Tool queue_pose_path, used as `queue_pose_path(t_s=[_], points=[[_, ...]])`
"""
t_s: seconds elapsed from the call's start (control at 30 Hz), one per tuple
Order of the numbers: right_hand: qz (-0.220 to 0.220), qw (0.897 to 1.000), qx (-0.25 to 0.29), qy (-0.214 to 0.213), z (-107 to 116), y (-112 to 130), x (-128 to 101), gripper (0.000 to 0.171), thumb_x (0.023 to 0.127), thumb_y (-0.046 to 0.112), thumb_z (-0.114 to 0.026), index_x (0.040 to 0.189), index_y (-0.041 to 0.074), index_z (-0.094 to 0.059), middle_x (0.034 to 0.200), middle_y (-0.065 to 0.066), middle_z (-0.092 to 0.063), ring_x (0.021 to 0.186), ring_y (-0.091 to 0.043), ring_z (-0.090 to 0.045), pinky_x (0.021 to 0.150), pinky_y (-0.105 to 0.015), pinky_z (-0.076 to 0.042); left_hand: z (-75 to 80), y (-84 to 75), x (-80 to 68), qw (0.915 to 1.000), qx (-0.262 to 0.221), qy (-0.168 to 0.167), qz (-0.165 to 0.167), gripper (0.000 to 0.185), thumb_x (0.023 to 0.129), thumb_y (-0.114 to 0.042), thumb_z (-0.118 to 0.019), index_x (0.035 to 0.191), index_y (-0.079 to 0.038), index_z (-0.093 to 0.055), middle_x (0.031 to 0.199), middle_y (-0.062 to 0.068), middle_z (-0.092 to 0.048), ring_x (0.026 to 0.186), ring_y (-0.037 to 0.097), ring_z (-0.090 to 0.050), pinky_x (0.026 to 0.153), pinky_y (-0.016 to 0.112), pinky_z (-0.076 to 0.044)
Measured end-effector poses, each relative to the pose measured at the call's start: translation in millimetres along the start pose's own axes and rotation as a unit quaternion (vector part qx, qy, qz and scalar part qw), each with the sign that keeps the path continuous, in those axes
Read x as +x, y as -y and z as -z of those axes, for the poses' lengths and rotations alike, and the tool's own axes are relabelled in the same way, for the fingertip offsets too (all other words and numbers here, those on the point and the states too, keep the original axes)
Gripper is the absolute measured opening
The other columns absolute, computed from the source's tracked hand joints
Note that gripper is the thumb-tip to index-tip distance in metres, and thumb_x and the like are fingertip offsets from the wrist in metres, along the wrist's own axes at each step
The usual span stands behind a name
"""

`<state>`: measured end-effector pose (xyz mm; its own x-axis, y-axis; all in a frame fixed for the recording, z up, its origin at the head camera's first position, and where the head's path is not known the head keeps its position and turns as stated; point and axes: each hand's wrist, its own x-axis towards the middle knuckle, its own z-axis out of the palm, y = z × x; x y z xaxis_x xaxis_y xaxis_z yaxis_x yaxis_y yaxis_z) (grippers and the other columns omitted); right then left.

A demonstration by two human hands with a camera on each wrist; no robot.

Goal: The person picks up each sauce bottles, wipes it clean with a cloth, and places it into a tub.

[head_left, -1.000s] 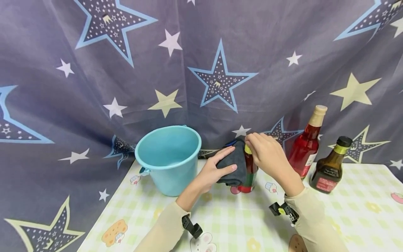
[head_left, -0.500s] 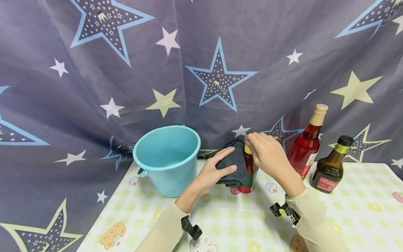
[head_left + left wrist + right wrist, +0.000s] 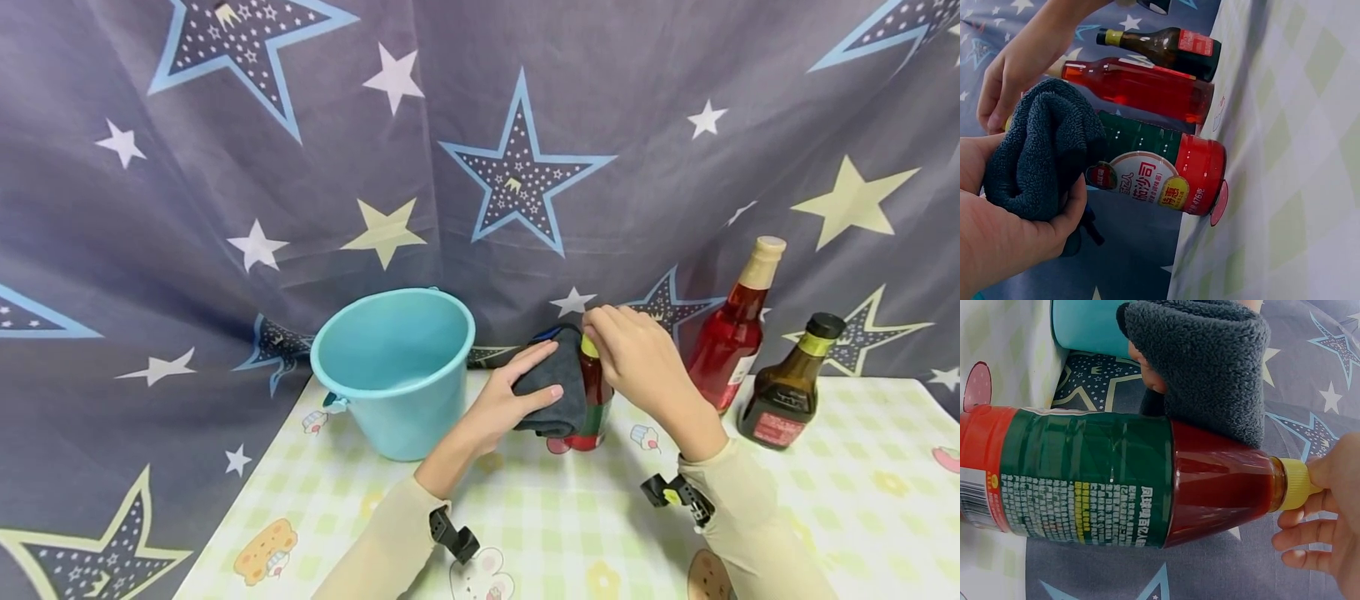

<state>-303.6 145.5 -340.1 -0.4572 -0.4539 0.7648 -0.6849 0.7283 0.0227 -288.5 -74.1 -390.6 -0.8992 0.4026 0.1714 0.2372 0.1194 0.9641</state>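
A red sauce bottle with a green label and a yellow cap stands upright on the table. My left hand holds a folded dark grey cloth against the bottle's left side. In the left wrist view its thumb curls round the cloth beside the sauce bottle. My right hand pinches the cap from above. The right wrist view shows my fingertips on the yellow cap and the cloth pressed on the bottle's shoulder.
A light blue bucket stands left of the hands. To the right stand a tall red bottle and a brown bottle with a black cap. The checked tablecloth lies bare in front; a starred curtain hangs behind.
The left hand and cloth have shifted a little on the bottle's side. The right hand stays on the cap, and the bottle has not moved.
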Motion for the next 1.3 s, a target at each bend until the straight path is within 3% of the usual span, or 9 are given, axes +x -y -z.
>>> queue_pose_path(t_s=[0.27, 0.7, 1.3], points=[[-0.004, 1.000, 0.002, 0.006, 1.1, 0.6, 1.4, 0.004, 0.099, 0.010, -0.063, 0.098, 0.006, -0.061, 0.082, -0.006, -0.060, 0.072, -0.024, -0.053, 0.068, -0.036, -0.048, -0.2, 0.9, 1.7, 1.0000, 0.004, 0.000, -0.005, 0.063, 0.097, -0.019, -0.071, 0.154, -0.029, -0.047, 0.166, -0.006, -0.031, 0.158, 0.019, -0.019, 0.127, 0.051, -0.020], [-0.014, 1.000, 0.004, 0.015, 1.2, 0.6, 1.5, 0.004, 0.098, 0.010, -0.064, 0.098, 0.007, -0.061, 0.081, -0.005, -0.059, 0.072, -0.024, -0.053, 0.068, -0.036, -0.047, 1.2, 3.7, 1.2, 0.9998, 0.011, 0.014, 0.014, 0.064, 0.098, -0.016, -0.069, 0.156, -0.026, -0.044, 0.168, -0.001, -0.029, 0.158, 0.022, -0.019, 0.126, 0.051, -0.022], [-0.019, 1.000, 0.002, 0.019, 2.3, 1.1, 1.3, 0.005, 0.100, 0.012, -0.062, 0.099, 0.008, -0.061, 0.082, -0.005, -0.060, 0.073, -0.024, -0.053, 0.065, -0.034, -0.045, 6.7, 13.3, 5.9, 0.9987, 0.020, 0.033, 0.032, 0.064, 0.098, -0.013, -0.069, 0.156, -0.024, -0.045, 0.166, -0.003, -0.034, 0.156, 0.021, -0.022, 0.126, 0.047, -0.024]])
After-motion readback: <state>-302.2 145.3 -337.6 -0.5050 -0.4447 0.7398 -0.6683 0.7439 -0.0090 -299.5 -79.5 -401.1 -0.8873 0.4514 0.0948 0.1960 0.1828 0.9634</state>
